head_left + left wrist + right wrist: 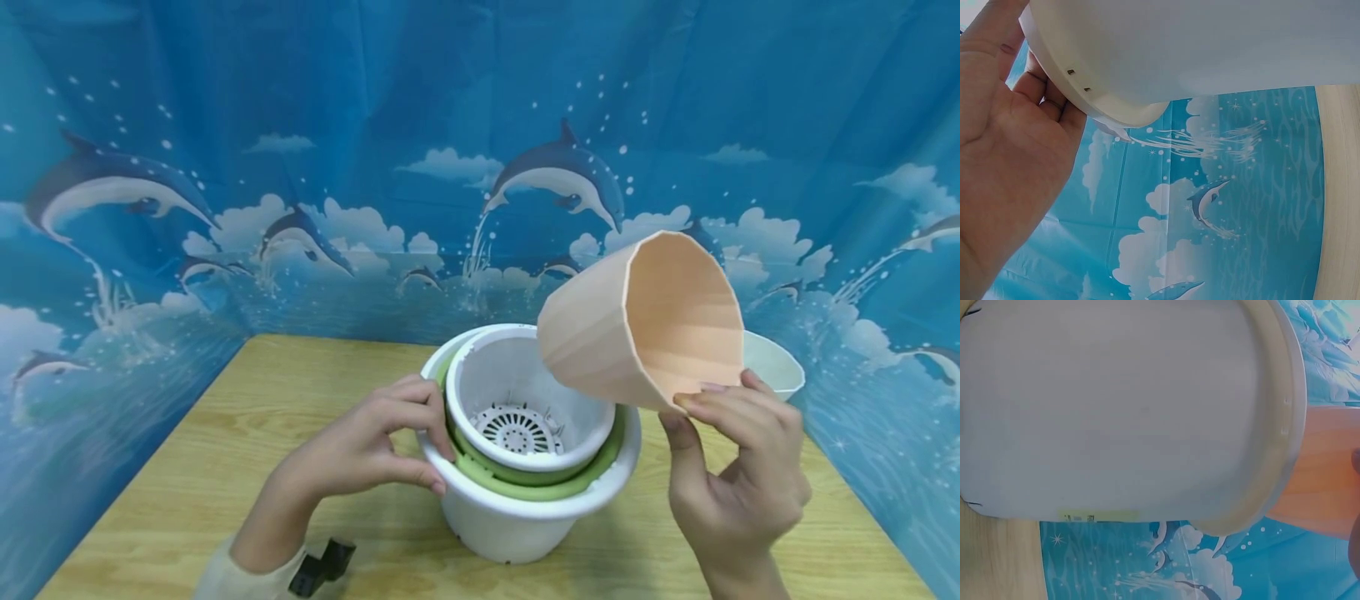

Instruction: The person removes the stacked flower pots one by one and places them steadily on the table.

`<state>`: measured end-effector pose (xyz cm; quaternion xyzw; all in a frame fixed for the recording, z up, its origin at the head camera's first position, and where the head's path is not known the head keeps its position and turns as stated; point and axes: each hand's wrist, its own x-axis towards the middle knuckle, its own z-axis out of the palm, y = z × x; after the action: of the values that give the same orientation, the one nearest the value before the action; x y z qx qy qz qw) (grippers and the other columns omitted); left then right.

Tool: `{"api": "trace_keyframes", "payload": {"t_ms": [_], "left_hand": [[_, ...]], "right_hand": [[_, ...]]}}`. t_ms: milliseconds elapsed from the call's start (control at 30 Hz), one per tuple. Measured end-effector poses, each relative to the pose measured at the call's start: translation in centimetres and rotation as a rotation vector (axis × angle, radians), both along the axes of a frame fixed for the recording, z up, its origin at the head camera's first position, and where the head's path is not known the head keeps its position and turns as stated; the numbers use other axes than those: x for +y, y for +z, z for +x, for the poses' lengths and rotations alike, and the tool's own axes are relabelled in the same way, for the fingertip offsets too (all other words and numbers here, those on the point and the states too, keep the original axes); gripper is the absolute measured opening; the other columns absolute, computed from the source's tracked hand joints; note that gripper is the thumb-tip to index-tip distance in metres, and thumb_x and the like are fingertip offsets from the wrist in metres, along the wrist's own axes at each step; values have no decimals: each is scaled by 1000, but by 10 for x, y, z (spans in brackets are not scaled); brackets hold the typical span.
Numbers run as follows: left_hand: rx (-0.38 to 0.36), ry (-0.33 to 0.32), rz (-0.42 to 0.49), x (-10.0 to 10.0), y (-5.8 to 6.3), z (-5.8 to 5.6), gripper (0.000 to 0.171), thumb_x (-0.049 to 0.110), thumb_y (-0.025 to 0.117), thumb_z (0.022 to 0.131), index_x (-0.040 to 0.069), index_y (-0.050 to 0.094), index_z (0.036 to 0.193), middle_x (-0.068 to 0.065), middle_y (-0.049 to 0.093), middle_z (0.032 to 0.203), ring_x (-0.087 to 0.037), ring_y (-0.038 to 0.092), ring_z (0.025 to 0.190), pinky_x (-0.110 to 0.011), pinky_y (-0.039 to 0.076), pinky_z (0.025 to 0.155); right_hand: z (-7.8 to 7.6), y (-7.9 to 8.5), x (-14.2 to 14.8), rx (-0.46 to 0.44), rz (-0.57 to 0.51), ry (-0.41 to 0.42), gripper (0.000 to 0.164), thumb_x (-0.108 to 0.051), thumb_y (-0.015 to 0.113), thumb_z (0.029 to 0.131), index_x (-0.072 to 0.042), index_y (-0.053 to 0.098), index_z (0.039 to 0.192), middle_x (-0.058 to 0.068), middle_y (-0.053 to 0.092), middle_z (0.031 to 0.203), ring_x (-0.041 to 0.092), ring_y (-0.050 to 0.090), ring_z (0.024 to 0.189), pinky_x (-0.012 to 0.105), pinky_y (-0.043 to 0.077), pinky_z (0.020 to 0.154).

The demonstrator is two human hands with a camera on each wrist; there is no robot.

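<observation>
Near the middle of the table stands a nested stack of plastic flowerpots. Its large white outer pot (510, 525) holds a green pot (517, 487), and inside that sits a smaller white pot (495, 375) with a slotted base. My left hand (375, 437) grips the stack's left rim, thumb outside and fingers over the edge; the left wrist view shows the outer white pot (1197, 44) from below its lip. In my right hand (738, 467), thumb and fingers pinch the rim of a peach flowerpot (588, 329). It is tilted, its mouth facing right, and overlaps the stack's right side.
Behind the peach pot, a pale white-green pot (776, 367) shows partly at the right. The wooden table (300, 367) is backed by a blue dolphin-print curtain (420, 100) along the back and sides. A black wrist mount (322, 567) sits at the left cuff.
</observation>
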<state>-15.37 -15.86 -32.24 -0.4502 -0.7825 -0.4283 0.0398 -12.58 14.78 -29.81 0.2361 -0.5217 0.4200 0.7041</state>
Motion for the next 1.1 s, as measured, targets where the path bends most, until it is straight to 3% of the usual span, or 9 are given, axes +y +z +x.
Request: {"api": "trace_keyframes", "payload": {"t_ms": [567,733,967,1100], "left_hand": [[-26,16,-3,0,0,1,21,32,85,73,31,70,87,13,59,96,-11,54,98,-33,47,90],[2,7,-1,0,0,1,20,32,85,74,29,70,88,13,59,96,-12,55,97,-34,48,90],[-8,2,3,0,0,0,19,31,84,75,28,70,88,12,59,95,-12,54,97,-34,47,89],[-7,-2,2,0,-1,0,19,30,84,76,28,70,88,12,59,95,-12,54,96,-34,47,89]], "right_hand": [[-6,0,14,-73,-62,-96,35,-19,85,79,10,66,72,18,68,74,25,63,85,43,47,101],[-8,0,19,-85,-74,-113,36,-19,86,78,10,66,73,18,69,75,21,62,86,41,47,100],[-12,-1,26,-129,-56,-155,30,-17,82,81,9,69,78,21,71,81,26,60,87,39,46,98],[-17,-4,30,-160,-50,-170,28,-17,82,81,8,70,79,20,71,82,21,60,88,38,44,98]]}}
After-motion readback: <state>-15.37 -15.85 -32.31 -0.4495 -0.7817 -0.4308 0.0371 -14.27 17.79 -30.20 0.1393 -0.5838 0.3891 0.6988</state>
